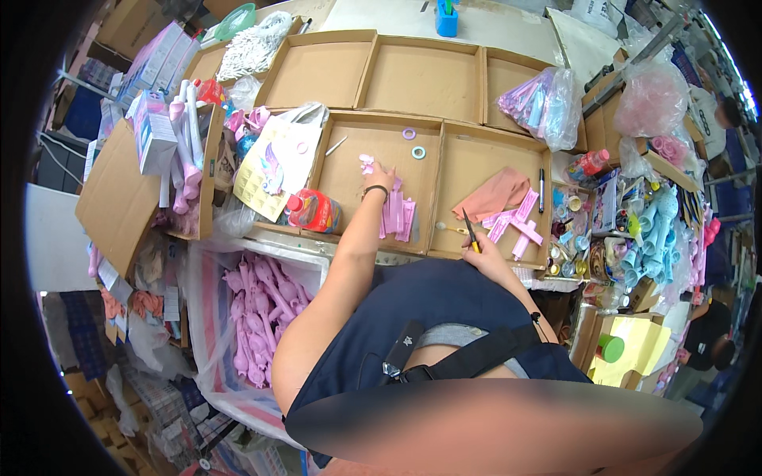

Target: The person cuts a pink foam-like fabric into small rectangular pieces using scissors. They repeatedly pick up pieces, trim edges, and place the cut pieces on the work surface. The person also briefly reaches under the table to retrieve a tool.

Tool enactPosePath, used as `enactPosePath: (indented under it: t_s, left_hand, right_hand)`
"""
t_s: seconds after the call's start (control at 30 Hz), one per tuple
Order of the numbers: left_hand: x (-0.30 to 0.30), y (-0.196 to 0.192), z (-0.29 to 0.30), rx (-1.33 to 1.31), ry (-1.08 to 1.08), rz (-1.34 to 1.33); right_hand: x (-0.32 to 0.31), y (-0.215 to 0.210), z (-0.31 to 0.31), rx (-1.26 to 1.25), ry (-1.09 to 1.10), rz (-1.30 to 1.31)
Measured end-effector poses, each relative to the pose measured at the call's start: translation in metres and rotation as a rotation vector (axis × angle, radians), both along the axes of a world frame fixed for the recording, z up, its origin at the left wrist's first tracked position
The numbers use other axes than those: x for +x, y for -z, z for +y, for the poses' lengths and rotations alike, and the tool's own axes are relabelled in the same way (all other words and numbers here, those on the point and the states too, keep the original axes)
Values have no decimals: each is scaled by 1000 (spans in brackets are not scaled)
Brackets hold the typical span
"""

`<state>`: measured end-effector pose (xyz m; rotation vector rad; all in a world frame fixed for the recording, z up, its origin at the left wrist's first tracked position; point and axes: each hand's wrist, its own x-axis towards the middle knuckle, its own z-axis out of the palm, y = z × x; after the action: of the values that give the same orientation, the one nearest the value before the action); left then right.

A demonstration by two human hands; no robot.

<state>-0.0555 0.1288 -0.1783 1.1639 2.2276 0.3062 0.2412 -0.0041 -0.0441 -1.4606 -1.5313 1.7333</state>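
Note:
My left hand (pixel 381 178) reaches into the middle cardboard tray (pixel 349 206). A small pale-pink piece (pixel 367 163) is at its fingertips, seemingly pinched; its exact kind is too small to make out. Below that hand lie several long pink plastic parts (pixel 397 216). Closer to my body, my right hand (pixel 486 255) grips a slim pointed tool (pixel 470 228) with a dark tip and a yellow handle. Beside it in the right tray are crossed pink plastic parts (pixel 524 230), a folded peach cloth (pixel 496 194) and a black marker (pixel 541 190).
Two tape rolls (pixel 418 152) and a white stick (pixel 336 145) lie in the middle tray. A red-labelled bottle (pixel 313 211) stands at its left edge. To my left, a lined bin (pixel 258 246) holds many pink parts. Bottles and small jars (pixel 567 254) crowd the right.

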Motion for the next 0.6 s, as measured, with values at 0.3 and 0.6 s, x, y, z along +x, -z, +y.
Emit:
enactPosePath:
  t_s: [0.3, 0.6]
  left_hand:
    - [7, -47, -36, 768, -56, -275]
    - [73, -186, -117, 680, 376, -1109]
  right_hand:
    - [-5, 3, -2, 37, -6, 29]
    - [-29, -50, 17, 589, 33, -159]
